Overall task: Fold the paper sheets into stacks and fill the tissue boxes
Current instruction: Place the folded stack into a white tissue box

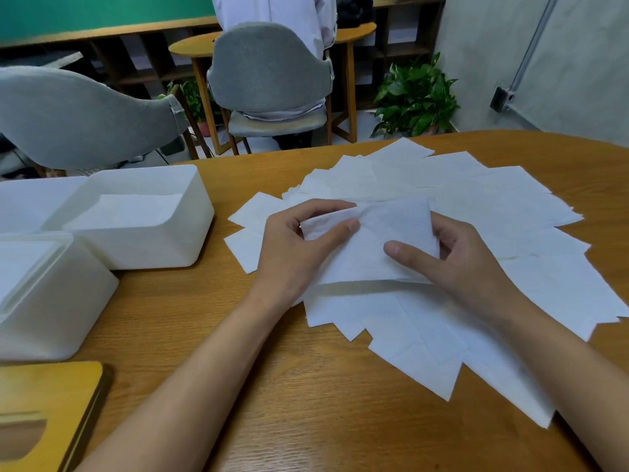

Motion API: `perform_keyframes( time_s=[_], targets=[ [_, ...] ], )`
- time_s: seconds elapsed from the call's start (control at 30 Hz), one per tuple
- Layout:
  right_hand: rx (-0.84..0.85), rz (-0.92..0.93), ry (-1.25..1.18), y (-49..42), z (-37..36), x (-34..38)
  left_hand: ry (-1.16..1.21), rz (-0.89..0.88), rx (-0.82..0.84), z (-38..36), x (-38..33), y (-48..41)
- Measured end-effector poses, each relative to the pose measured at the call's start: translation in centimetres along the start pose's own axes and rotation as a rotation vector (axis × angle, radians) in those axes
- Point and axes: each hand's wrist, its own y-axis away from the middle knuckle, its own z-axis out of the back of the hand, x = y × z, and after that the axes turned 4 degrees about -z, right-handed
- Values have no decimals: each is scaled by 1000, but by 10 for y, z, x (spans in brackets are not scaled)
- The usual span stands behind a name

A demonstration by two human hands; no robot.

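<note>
A soft white paper sheet is pinched at opposite ends by left hand and right hand — held right of the open white plastic tissue box, apparently for folding.

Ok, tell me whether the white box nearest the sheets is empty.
Not empty: the lidless white plastic box holds a flat white paper stack.

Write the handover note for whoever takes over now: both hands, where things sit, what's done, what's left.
Hands: left hand and right hand both pinch one partly folded white paper sheet above the pile.
Things: loose white paper sheets fanned across the wooden table; open white plastic tissue box at left holds a stack.
Done: one box started.
Left: fold the pile, fill the boxes, fit the wooden slotted lid.
</note>
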Motion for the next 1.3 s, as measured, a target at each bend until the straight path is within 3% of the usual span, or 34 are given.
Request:
perform_keyframes(
  time_s=[0.37, 0.47, 0.57, 0.73, 0.83, 0.93, 1.1, 1.3],
  targets=[
    [-23, 86, -57, -3, 1, -2, -37, -77, -159, -10, 5, 3],
    [-7, 68, -215, -7, 4, -2, 99, 50, -70, -12, -2, 4],
    [-51, 19, -216, -9, 7, -5, 212, 123, 29, -10, -3, 5],
    [58, 69, 63, -9, 13, -6, 48, 9, -61, -13, 2, 8],
    [-43, 61, 136, -11, 16, -11, -214, -208, -73, -16, 9, 10],
    [-244, 31, 148, -15, 23, -15, -444, -455, 138, -16, 16, 12],
    [-282, 16, 187, -18, 23, -19, -462, -377, 590, -30, 18, 26],
    [-271, 23, 186, -18, 23, -18, -516, -430, 601, -35, 22, 29]
  ],
)
